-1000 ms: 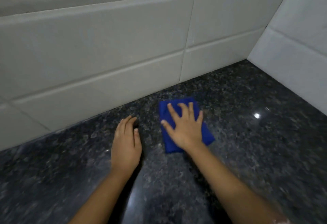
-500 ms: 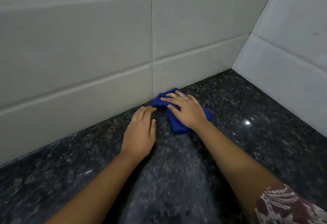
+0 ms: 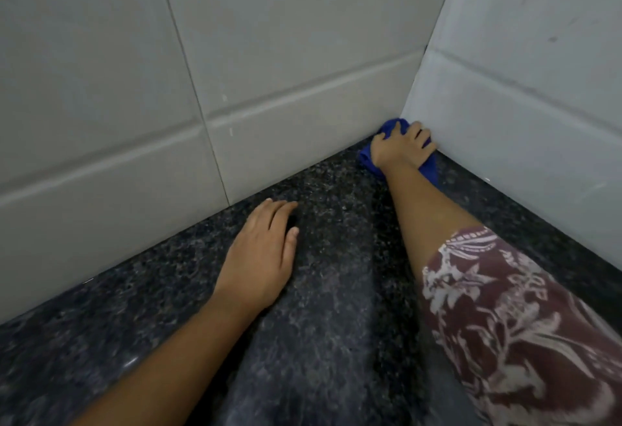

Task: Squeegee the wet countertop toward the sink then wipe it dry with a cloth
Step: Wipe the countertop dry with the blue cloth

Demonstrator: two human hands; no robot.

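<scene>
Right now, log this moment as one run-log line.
phase: cloth wipe | right hand: grips blue cloth, pressed into tiled wall corner | left hand: flat on countertop

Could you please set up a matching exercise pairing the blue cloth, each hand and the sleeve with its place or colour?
Things:
1. blue cloth
2. left hand
3. right hand
4. sleeve

Descriptions:
A. flat on the countertop, holding nothing
B. maroon with a white pattern
C. tucked into the wall corner
D. on top of the blue cloth

Pairs: 1-C, 2-A, 3-D, 4-B
</scene>
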